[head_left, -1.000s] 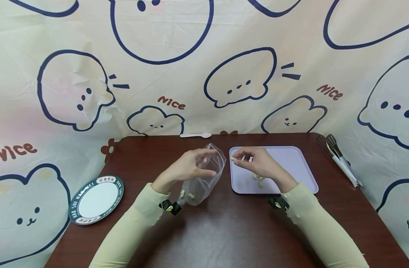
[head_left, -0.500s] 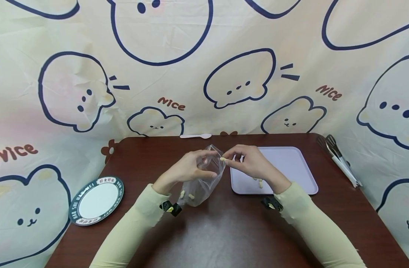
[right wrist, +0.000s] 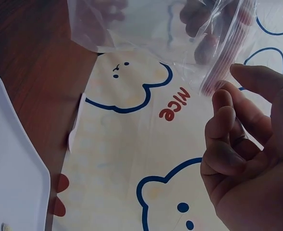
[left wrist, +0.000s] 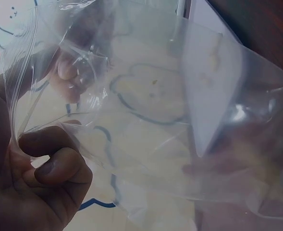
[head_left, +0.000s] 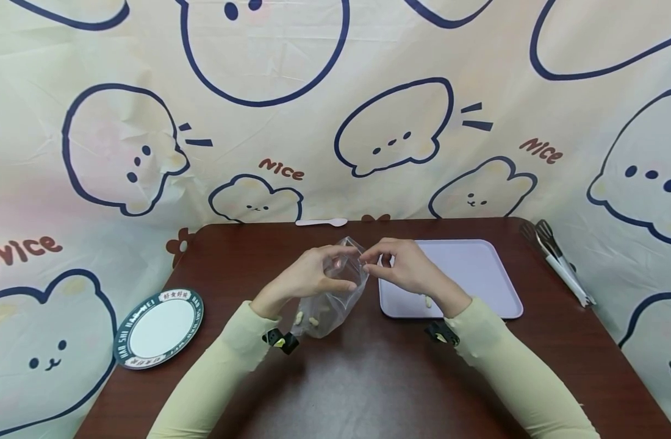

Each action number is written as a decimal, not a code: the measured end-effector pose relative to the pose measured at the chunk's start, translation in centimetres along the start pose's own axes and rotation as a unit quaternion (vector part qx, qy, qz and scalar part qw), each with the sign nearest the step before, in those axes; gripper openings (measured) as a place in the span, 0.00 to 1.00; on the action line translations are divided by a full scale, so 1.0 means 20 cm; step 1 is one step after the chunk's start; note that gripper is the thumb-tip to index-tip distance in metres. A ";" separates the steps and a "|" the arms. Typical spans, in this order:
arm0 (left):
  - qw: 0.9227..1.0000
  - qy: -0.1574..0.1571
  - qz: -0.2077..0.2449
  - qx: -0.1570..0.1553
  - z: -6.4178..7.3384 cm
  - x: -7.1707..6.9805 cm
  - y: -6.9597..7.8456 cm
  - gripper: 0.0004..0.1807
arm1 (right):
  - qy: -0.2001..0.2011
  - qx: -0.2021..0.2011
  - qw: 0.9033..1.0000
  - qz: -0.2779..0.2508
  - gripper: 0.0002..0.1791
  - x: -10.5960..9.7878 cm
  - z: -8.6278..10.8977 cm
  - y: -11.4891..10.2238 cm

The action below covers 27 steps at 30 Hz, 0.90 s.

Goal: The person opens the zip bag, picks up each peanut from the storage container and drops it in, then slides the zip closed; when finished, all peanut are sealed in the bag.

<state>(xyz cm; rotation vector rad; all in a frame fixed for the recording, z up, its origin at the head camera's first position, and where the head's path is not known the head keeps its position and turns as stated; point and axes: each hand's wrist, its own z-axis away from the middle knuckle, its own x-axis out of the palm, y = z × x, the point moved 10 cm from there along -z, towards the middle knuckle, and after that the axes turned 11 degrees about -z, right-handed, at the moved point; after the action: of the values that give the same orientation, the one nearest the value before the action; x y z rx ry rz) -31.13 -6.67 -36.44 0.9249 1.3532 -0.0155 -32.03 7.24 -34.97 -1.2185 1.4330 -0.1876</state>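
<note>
My left hand (head_left: 308, 271) holds the mouth of a clear zip-top plastic bag (head_left: 330, 308) spread between thumb and fingers. A pair of beige peanuts (head_left: 313, 321) lies low inside the bag. My right hand (head_left: 404, 268) is at the bag's mouth, its fingertips right at the zip edge. In the right wrist view, thumb and forefinger stand a little apart at the bag's ribbed zip (right wrist: 223, 62), with no peanut showing between them. On the pale lilac tray (head_left: 473, 268), partly hidden by my right hand, a peanut (head_left: 428, 301) shows below the wrist.
A green-rimmed white plate (head_left: 124, 341) lies at the table's left edge. At the back edge is a white plastic spoon (head_left: 321, 222). A whisk and other white-handled utensils (head_left: 568, 279) lie along the right edge. A cartoon-printed cloth (head_left: 313, 134) hangs behind the brown table (head_left: 341, 378).
My right hand has moved left from over the tray to the bag's mouth. The peanut it pinched earlier no longer shows at its fingertips. My left hand keeps holding the bag in place.
</note>
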 end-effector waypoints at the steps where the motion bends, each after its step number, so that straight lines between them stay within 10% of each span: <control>1: 1.000 0.001 -0.001 0.000 0.00 0.00 0.00 0.38 | 0.001 0.000 1.000 0.002 0.09 0.00 0.00 0.00; 16: 1.000 0.002 -0.005 -0.001 0.00 -0.01 0.00 0.39 | 0.030 0.034 0.999 -0.027 0.08 -0.10 0.02 0.10; 27: 1.000 0.003 -0.004 -0.001 0.00 -0.01 0.00 0.39 | 0.053 0.087 0.995 0.019 0.10 -0.18 0.05 0.39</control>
<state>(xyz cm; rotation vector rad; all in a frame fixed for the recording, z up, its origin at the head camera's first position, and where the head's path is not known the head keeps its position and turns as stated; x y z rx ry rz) -31.26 -6.85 -36.25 0.9177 1.3613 -0.0175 -36.33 13.87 -38.62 -1.0512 1.4985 -0.3477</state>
